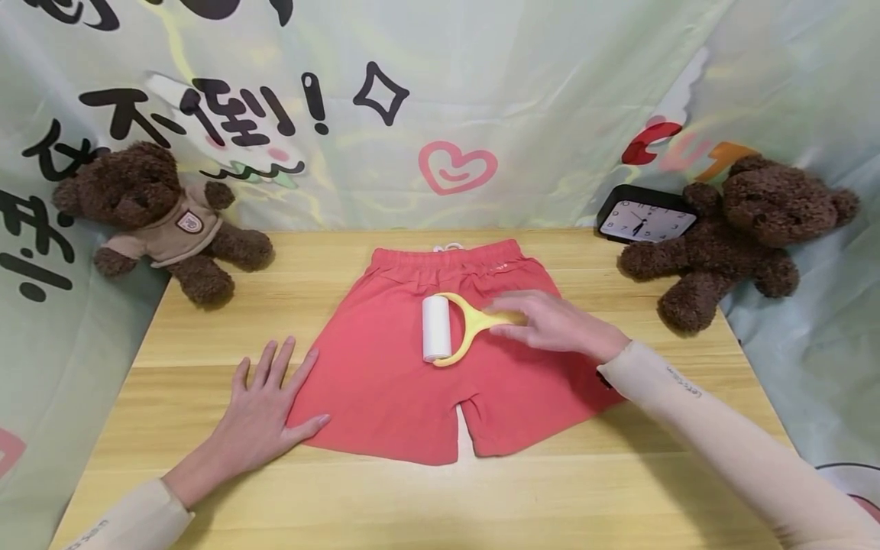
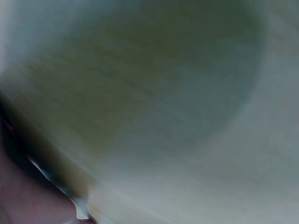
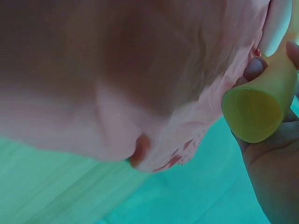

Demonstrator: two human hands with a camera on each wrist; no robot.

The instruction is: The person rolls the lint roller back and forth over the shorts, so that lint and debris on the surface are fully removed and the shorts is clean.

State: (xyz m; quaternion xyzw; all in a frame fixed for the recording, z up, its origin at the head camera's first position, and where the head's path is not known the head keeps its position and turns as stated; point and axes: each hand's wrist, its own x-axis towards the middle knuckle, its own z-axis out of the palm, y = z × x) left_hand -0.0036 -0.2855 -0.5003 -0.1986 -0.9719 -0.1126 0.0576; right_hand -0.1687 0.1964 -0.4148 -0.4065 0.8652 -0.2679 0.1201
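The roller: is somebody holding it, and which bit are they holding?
Yes: the right hand has its grip round the yellow handle of the roller. The left hand holds nothing; its thumb rests on the red shorts.

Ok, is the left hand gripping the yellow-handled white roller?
No, the right hand holds the yellow-handled white roller, while the left hand lies spread at the edge of the red fabric shorts.

Wooden table (image 1: 385, 508) — shorts (image 1: 381, 382), clock (image 1: 646, 224), bears (image 1: 732, 237)

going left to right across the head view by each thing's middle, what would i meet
Teddy bear in a tan top, left hand, yellow-handled lint roller, right hand, black-framed analog clock, unclothed teddy bear.
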